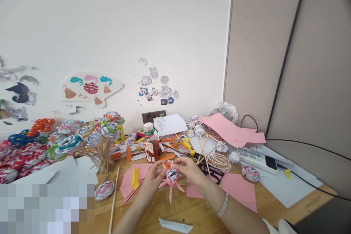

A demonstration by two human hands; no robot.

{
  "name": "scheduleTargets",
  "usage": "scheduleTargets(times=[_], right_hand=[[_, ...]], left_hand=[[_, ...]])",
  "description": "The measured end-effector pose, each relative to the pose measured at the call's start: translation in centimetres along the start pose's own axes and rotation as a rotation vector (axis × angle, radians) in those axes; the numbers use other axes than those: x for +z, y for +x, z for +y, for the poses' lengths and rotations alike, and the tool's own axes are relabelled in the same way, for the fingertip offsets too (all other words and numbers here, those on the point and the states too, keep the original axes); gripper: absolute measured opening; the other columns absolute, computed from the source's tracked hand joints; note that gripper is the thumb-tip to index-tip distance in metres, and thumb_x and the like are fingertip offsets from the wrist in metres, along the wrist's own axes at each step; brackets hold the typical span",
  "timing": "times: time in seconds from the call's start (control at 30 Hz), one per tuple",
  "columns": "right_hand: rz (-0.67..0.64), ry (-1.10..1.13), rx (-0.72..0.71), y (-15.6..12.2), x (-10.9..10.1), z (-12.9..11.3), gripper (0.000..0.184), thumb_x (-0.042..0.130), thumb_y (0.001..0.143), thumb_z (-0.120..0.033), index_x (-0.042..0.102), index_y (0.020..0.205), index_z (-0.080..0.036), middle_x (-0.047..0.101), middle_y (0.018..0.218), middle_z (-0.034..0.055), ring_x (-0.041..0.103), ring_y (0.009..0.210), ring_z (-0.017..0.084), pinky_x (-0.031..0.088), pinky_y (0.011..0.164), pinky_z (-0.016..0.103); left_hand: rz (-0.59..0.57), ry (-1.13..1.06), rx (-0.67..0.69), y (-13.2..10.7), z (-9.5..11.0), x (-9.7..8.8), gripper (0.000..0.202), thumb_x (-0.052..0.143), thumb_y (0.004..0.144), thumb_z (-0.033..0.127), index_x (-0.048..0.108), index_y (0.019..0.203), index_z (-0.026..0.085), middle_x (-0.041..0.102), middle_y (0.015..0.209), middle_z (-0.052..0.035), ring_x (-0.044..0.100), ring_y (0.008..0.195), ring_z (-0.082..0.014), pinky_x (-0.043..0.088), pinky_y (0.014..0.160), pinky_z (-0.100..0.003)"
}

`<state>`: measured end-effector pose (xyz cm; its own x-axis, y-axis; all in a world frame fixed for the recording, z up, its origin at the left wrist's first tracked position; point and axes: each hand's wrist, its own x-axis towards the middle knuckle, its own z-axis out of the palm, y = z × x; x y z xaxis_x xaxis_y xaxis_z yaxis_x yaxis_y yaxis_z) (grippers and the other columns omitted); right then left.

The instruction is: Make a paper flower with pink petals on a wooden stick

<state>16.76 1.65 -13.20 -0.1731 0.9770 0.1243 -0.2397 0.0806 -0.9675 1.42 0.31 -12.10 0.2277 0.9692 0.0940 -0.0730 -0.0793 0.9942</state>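
Between my hands, above the wooden table, is a folded paper flower [172, 177] with a grey-white centre and pink pointed petals spreading outward. My left hand [155, 175] pinches a petal on its left side. On the upper right, my right hand [189, 170] has its fingers closed on another pink petal. Below the flower, a folded pale-blue paper strip [175, 225] lies near the table's front. Pink paper sheets [128, 182] with a folded yellow piece [135, 178] on top are left of my left hand. More pink paper [238, 190] lies beside my right forearm.
A drink bottle [150, 144] stands behind my hands, near a yellow glue gun [188, 145]. Bundled paper flowers [68, 144] crowd the left. A wooden stick [114, 201] and a loose paper flower [104, 190] lie nearby. A power strip [257, 160] with cables sits right.
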Motion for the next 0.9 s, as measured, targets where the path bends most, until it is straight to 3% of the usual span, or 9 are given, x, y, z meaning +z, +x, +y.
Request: scheduleTargets(times=[0.07, 0.27, 0.4, 0.5, 0.73, 0.9], right_hand=[[0.011, 0.014, 0.047, 0.2, -0.1, 0.3, 0.042, 0.08, 0.05, -0.046, 0.063, 0.07, -0.014, 0.062, 0.067, 0.0003, 0.057, 0.06, 0.012, 0.044, 0.06, 0.026], [-0.02, 0.093, 0.132, -0.2, 0.0, -0.2, 0.038, 0.081, 0.05, -0.041, 0.065, 0.072, -0.013, 0.063, 0.066, -0.0007, 0.056, 0.055, 0.01, 0.043, 0.056, 0.023], [-0.113, 0.176, 0.23, -0.6, 0.1, -0.7, 0.032, 0.08, 0.056, -0.035, 0.065, 0.073, -0.012, 0.061, 0.06, -0.0007, 0.051, 0.047, 0.008, 0.037, 0.048, 0.021], [-0.122, 0.284, 0.227, -0.7, 0.5, -0.8, 0.027, 0.081, 0.055, -0.028, 0.065, 0.069, -0.011, 0.06, 0.059, -0.0005, 0.051, 0.048, 0.008, 0.037, 0.049, 0.021], [-0.143, 0.527, 0.169, -0.8, 1.7, -0.3, 0.022, 0.08, 0.054, -0.02, 0.065, 0.07, -0.013, 0.06, 0.061, -0.0014, 0.051, 0.052, 0.008, 0.039, 0.053, 0.021], [-0.099, 0.526, 0.181, -0.7, 1.3, 0.4, 0.03, 0.081, 0.049, -0.021, 0.064, 0.072, -0.013, 0.061, 0.063, -0.0005, 0.055, 0.056, 0.011, 0.041, 0.057, 0.023]], left_hand=[[-0.03, -0.002, 0.006, 0.0, 0.0, 0.1, 0.053, 0.07, 0.057, 0.056, 0.052, 0.092, 0.02, 0.058, 0.058, 0.006, 0.056, 0.055, -0.014, 0.044, 0.057, -0.026], [-0.06, 0.058, -0.014, -0.5, 1.0, 0.1, 0.043, 0.067, 0.061, 0.057, 0.054, 0.08, 0.02, 0.061, 0.061, 0.0046, 0.058, 0.058, -0.0141, 0.045, 0.057, -0.025], [-0.059, 0.079, -0.104, -0.8, 1.3, 0.3, 0.045, 0.071, 0.056, 0.056, 0.053, 0.078, 0.02, 0.058, 0.06, 0.0059, 0.057, 0.056, -0.013, 0.043, 0.051, -0.023], [-0.062, 0.05, -0.15, -0.8, 1.1, 0.5, 0.045, 0.072, 0.056, 0.055, 0.053, 0.076, 0.019, 0.058, 0.063, 0.0053, 0.057, 0.057, -0.0125, 0.043, 0.051, -0.022], [-0.02, -0.015, -0.051, -0.7, -0.1, 0.5, 0.043, 0.067, 0.062, 0.057, 0.051, 0.075, 0.019, 0.055, 0.068, 0.0048, 0.055, 0.062, -0.0123, 0.046, 0.056, -0.023], [-0.046, 0.016, -0.008, -0.9, 0.4, 0.7, 0.039, 0.06, 0.069, 0.057, 0.052, 0.074, 0.019, 0.056, 0.071, 0.0032, 0.056, 0.067, -0.0145, 0.048, 0.065, -0.028]])
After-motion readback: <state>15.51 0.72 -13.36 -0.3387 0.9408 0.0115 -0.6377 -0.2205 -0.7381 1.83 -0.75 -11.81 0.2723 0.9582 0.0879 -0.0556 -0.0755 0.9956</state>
